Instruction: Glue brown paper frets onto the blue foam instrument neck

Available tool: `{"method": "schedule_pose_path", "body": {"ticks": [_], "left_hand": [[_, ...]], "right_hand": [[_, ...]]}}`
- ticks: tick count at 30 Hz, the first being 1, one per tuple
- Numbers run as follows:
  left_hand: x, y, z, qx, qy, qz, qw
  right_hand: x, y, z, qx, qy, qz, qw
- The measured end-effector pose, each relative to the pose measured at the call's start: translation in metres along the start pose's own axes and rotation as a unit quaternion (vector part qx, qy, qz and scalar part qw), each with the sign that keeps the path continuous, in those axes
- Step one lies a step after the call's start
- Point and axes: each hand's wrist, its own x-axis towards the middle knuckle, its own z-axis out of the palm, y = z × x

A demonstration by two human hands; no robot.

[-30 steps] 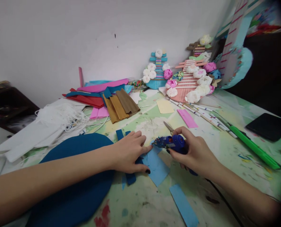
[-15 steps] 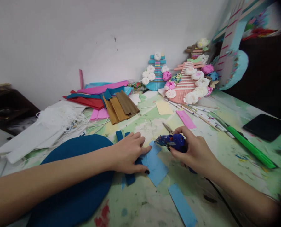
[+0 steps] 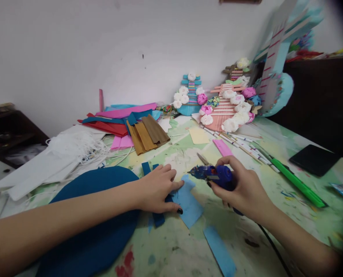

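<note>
My left hand (image 3: 157, 188) lies flat with its fingers apart, pressing on a light blue piece of crepe paper (image 3: 190, 206) and the neck of a dark blue cutout. The cutout's large rounded body (image 3: 102, 238) lies under my left forearm, with short crosspieces (image 3: 146, 168) showing beyond the hand. My right hand (image 3: 242, 188) grips a blue hot glue gun (image 3: 217, 175), its nozzle pointing left, just above the paper's far end. Its cord runs down past my right wrist. A separate light blue paper strip (image 3: 220, 250) lies nearer to me. Scissors (image 3: 202, 158) lie partly hidden behind the gun.
Folded colored crepe paper (image 3: 148, 134) and white foam pieces with string (image 3: 73, 150) lie at the left. Flower-decorated instrument models (image 3: 191, 96) stand against the wall. Thin sticks (image 3: 246, 148), a green cutter (image 3: 300, 182) and a black phone (image 3: 314, 159) lie at the right.
The glue gun has moved slightly to the right, and its nozzle is a little higher off the paper. The left hand stays in place. The view has shifted slightly up and right.
</note>
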Motion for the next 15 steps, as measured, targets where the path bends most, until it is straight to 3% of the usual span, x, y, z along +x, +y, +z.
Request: {"method": "schedule_pose_path", "body": {"ticks": [4, 7, 9, 12, 15], "left_hand": [[-0.001, -0.005, 0.003, -0.055, 0.030, -0.002, 0.998], [-0.006, -0.010, 0.001, -0.115, 0.102, -0.021, 0.988], [-0.012, -0.013, -0.004, -0.142, 0.154, -0.043, 0.977], [-0.027, -0.016, -0.014, -0.164, 0.205, -0.075, 0.962], [-0.046, -0.017, -0.021, -0.165, 0.233, -0.120, 0.951]], "right_hand": [[-0.028, 0.003, -0.022, -0.062, 0.121, 0.011, 0.991], [-0.067, 0.015, -0.043, -0.086, 0.130, 0.032, 0.987], [-0.097, 0.025, -0.056, -0.136, 0.143, 0.082, 0.977], [-0.137, 0.041, -0.070, -0.259, 0.178, 0.166, 0.935], [-0.159, 0.060, -0.079, -0.361, 0.200, 0.200, 0.889]]}}
